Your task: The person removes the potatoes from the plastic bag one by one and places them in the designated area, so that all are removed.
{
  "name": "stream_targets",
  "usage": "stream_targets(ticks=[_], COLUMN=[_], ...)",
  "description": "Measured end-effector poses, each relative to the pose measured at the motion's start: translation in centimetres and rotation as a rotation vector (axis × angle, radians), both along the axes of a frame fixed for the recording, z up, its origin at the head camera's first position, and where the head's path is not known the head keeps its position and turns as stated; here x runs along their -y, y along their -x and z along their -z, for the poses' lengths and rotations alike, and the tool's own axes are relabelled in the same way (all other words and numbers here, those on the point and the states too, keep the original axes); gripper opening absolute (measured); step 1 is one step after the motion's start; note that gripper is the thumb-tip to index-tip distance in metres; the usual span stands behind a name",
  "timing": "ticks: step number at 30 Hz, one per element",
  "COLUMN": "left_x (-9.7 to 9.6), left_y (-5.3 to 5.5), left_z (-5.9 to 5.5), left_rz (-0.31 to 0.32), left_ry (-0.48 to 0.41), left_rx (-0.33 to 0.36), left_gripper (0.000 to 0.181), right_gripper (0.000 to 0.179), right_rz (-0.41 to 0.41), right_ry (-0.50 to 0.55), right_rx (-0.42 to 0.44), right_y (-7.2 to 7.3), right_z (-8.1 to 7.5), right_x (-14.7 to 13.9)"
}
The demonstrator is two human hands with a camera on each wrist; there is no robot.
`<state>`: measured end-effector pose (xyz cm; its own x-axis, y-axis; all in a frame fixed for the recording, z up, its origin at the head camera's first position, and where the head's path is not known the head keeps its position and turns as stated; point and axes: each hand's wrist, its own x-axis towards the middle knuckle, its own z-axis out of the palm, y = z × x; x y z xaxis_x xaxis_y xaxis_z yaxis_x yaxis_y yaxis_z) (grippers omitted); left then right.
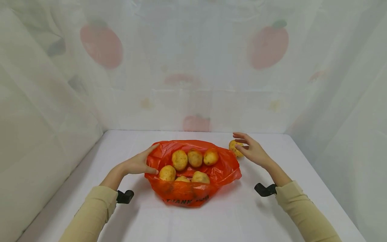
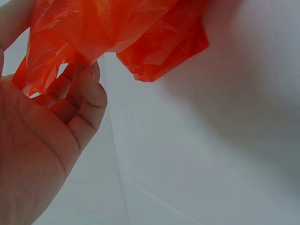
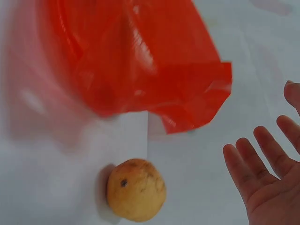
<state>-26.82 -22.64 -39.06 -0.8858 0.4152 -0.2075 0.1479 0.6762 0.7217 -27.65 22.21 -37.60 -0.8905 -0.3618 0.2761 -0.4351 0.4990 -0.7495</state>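
Note:
A red plastic bag [image 1: 223,168] with dark lettering sits with its mouth spread wide. Inside lie several potatoes [image 1: 179,160], some partly hidden by the near side. My left hand [image 1: 137,163] holds the bag's left edge; in the left wrist view, the fingers of that hand [image 2: 42,136] curl about the red film [image 2: 108,23]. To the right of the bag a loose potato [image 1: 232,146] rests on the table, partly covered in the head view by my right hand [image 1: 254,151]. In the right wrist view that hand [image 3: 272,183] has its fingers extended, apart from the loose potato [image 3: 136,190].
The table [image 1: 193,225] has a white cover. Pale curtains with printed fruit [image 1: 102,45] hang behind it and along both sides. A black wrist mount [image 1: 124,196] shows at the left sleeve, another black mount [image 1: 264,190] at the right.

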Motion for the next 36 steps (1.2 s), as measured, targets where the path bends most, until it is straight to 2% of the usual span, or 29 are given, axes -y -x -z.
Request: stream_targets(ticks=[9, 15, 21, 27, 36], left_x=[0.0, 0.0, 0.0, -0.1, -0.1], left_y=[0.1, 0.2, 0.1, 0.0, -0.1], left_z=[0.1, 0.1, 0.1, 0.0, 0.1], left_rz=[0.016, 0.019, 0.006, 0.009, 0.002], left_ry=[-0.014, -0.021, -0.019, -0.015, -0.023], left_rx=[0.000, 0.000, 0.005, -0.004, 0.005], left_gripper=[0.102, 0.101, 0.101, 0.100, 0.099], right_gripper=[0.049, 0.048, 0.049, 0.046, 0.046], right_rz=[-0.108, -0.130, -0.167, -0.207, -0.258], right_ry=[0.031, 0.019, 0.011, -0.010, -0.116], right_rx=[0.028, 0.049, 0.030, 0.002, 0.002], right_y=[-2.6, -1.8, -1.3, -1.5, -1.8], right_z=[-2.7, -1.5, -0.6, -0.5, 0.4], right_x=[2.5, 2.9, 3.6, 4.6, 6.0])
